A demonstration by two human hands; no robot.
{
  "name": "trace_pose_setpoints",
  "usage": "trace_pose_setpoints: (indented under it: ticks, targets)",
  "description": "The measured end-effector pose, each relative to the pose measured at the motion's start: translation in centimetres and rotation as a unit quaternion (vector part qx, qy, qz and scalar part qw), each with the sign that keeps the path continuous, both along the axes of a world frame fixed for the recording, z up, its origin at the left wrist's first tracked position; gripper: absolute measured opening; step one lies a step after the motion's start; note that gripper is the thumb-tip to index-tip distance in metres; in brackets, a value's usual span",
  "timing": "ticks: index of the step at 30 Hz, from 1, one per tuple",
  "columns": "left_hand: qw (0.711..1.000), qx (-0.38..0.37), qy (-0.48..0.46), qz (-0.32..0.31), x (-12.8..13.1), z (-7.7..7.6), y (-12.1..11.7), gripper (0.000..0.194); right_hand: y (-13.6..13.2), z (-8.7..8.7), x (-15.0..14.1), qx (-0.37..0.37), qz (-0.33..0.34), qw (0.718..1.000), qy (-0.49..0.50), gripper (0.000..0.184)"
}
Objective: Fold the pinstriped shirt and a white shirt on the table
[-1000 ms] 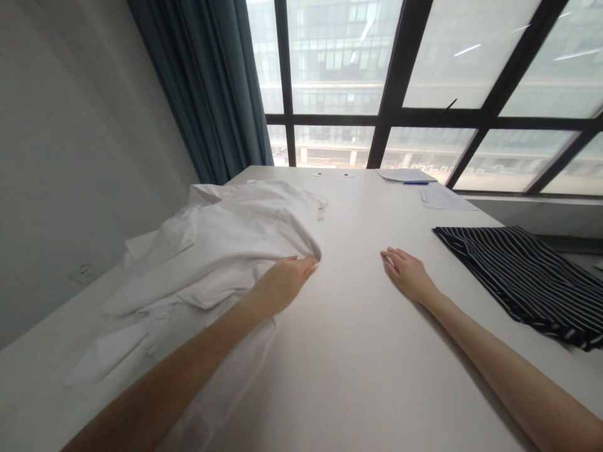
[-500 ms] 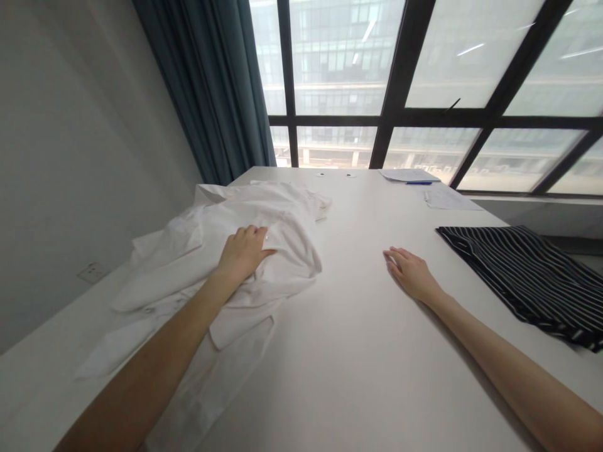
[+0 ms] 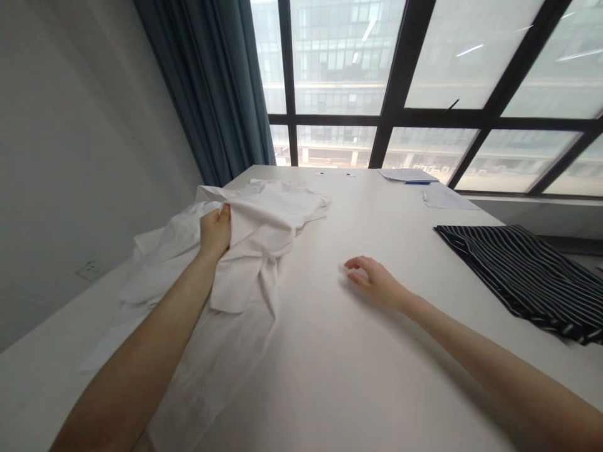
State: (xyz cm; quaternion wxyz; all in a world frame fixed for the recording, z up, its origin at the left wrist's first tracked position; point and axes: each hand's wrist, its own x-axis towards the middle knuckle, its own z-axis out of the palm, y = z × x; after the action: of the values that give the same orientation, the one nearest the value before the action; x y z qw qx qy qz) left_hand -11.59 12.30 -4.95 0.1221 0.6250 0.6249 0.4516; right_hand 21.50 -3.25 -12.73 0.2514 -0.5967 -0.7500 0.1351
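White clothing [image 3: 264,216] lies in a rumpled heap on the left half of the table, one piece trailing toward the near edge. My left hand [image 3: 215,231] is closed on a fold of a white garment, thumb on top, and lifts that fold above the pile. A cuff-like flap hangs just below it. What kind of garment it is, I cannot tell. Over the bare tabletop to the right, my right hand [image 3: 374,282] holds nothing; its fingers are apart and slightly curled, with a shadow beneath.
A folded black garment with white stripes [image 3: 527,276] lies on the white table [image 3: 320,364] at the right. Papers [image 3: 407,175] and a blue pen [image 3: 418,183] rest near the far right corner. Behind are a dark-framed window and a blue curtain [image 3: 211,88].
My left hand went from lying on the heap to gripping and raising a fold, shifting left. My right hand moved left and rose slightly off the table.
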Motion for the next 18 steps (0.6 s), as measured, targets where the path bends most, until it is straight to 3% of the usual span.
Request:
trace_pose_setpoints:
  ticks: [2, 5, 7, 10, 14, 18]
  targets:
    - [0.999, 0.001, 0.026, 0.035, -0.6, -0.5, 0.2, 0.038, 0.1, 0.9, -4.0, -0.049, 0.017, 0.998, 0.039, 0.025]
    - [0.994, 0.002, 0.090, 0.067, -1.5, -1.6, -0.1, 0.031, 0.3, 1.7, -9.9, -0.060, 0.036, 0.997, 0.018, 0.034]
    - [0.988, -0.008, 0.133, 0.074, -2.0, -2.2, -0.4, 0.027, 0.4, 1.5, -13.1, -0.051, 0.051, 0.997, -0.012, 0.038]
    - [0.980, -0.023, 0.180, 0.080, -2.6, -2.7, -0.5, 0.030, 0.7, 0.6, -16.1, -0.036, 0.064, 0.997, -0.027, 0.024]
    - [0.975, -0.008, 0.207, 0.085, -2.8, -2.4, -0.1, 0.034, 1.1, 0.6, -15.6, -0.054, 0.059, 0.996, 0.046, 0.017]
    - [0.975, 0.028, 0.209, 0.075, -2.7, -1.5, 0.0, 0.033, 1.7, 2.6, -9.2, -0.055, 0.020, 0.987, 0.149, 0.015]
